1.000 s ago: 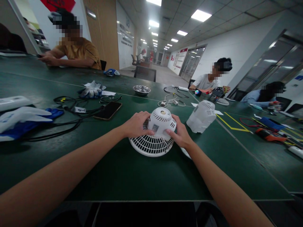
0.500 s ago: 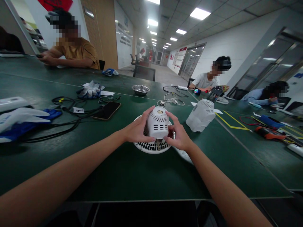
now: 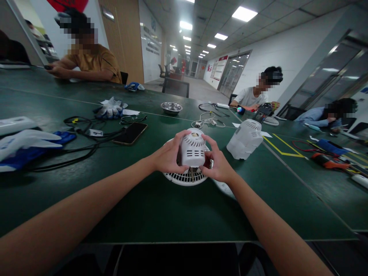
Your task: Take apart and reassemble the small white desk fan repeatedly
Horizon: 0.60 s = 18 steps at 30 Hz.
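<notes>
A white vented motor cover (image 3: 193, 148) with slots and a hole in its top is gripped from both sides. My left hand (image 3: 169, 154) is closed on its left side, thumb low at the front edge. On the other side my right hand (image 3: 216, 163) holds it with fingers and thumb. Beneath the cover lies a round white fan grille (image 3: 185, 180) on the green table, with a brownish metal part showing between cover and grille. Part of a pale flat piece (image 3: 225, 188) shows under my right wrist. To the right stands a white plastic housing (image 3: 244, 140).
A steel bowl (image 3: 171, 108) and a white cable (image 3: 208, 120) lie beyond my hands. Leftward are a phone (image 3: 130, 133), black cables (image 3: 86, 151) and blue-white gloves (image 3: 31, 147). An orange tool (image 3: 327, 161) lies far right. Several people sit around the green table (image 3: 161, 214).
Both hands keep their hold on the cover, which sits nearly the same over the grille. The camera view has shifted very slightly.
</notes>
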### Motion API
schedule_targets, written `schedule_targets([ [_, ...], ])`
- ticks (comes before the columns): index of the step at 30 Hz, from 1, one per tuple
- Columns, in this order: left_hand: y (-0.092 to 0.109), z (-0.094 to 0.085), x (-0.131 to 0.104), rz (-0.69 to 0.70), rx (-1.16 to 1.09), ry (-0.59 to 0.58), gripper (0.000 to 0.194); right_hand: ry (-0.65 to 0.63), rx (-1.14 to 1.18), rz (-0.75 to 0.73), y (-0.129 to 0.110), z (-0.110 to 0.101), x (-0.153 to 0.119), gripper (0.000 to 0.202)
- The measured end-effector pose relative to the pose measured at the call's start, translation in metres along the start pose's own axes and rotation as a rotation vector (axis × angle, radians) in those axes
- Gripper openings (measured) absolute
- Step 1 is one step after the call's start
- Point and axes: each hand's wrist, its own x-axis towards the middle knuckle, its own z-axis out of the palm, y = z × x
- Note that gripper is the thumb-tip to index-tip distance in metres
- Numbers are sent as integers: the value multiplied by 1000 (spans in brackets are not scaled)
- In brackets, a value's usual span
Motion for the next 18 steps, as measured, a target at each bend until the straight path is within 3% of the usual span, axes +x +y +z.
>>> schedule_targets([
  [12,-4,-5,-1,-16,-32,-54,114,-9,-25,15,3,1,0,97],
  [18,-4,1,-3,-27,32,-15,122,23,-10,-39,4,2,-1,105],
])
